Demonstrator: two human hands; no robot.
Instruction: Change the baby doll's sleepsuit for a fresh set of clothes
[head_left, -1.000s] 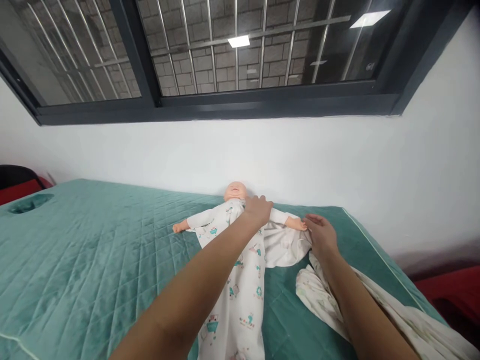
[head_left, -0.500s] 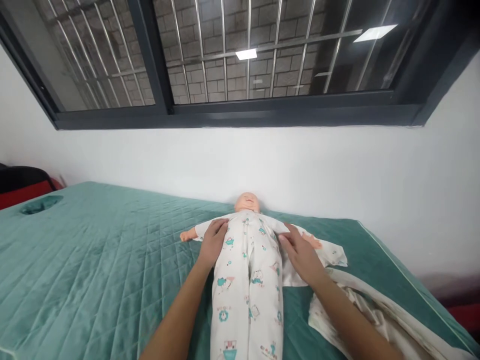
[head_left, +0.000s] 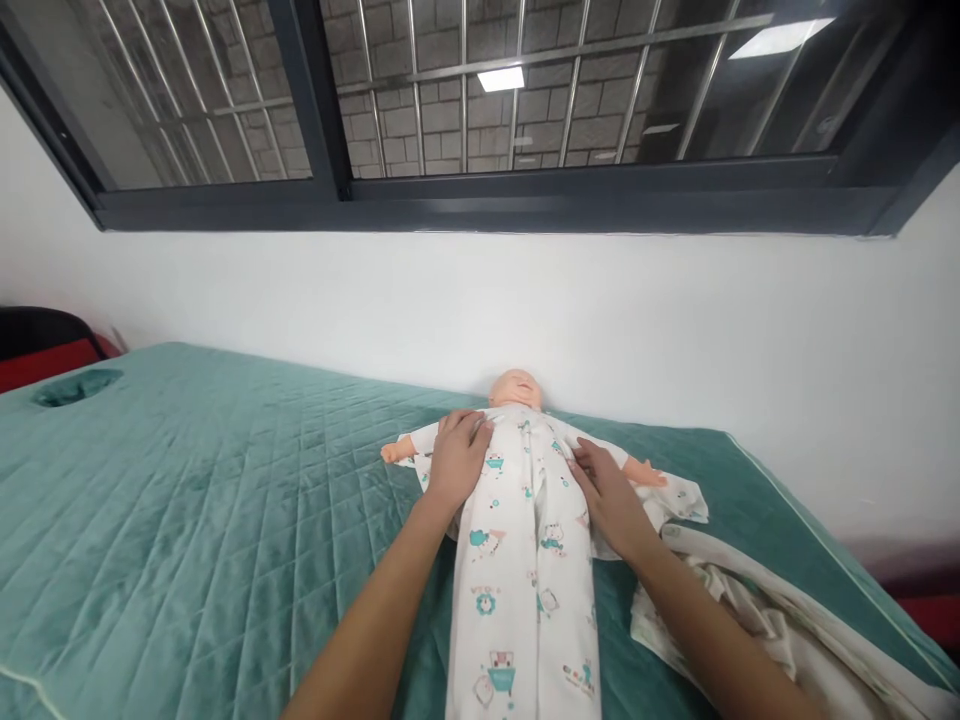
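A baby doll (head_left: 517,388) lies on its back with its head towards the wall and its arms spread. Over its front stretches a white printed baby garment (head_left: 517,560), long and reaching down out of view. My left hand (head_left: 459,460) rests on the garment's left edge by the doll's chest, fingers laid out over the cloth. On the opposite side, my right hand (head_left: 609,495) touches the garment's right edge with its fingers extended and slightly bent. Part of a white sleeve (head_left: 686,498) lies beyond the doll's right-side hand.
A green quilted cover (head_left: 247,500) spreads under everything, with a hole (head_left: 79,387) at far left. Crumpled light cloth (head_left: 757,610) lies at the right, under my forearm. Behind stands a white wall (head_left: 375,300) below a barred window. A black and red object (head_left: 45,345) is at left.
My left hand has moved further over the garment's upper left edge. My right hand stays by the right edge. The camera view has shifted a little.
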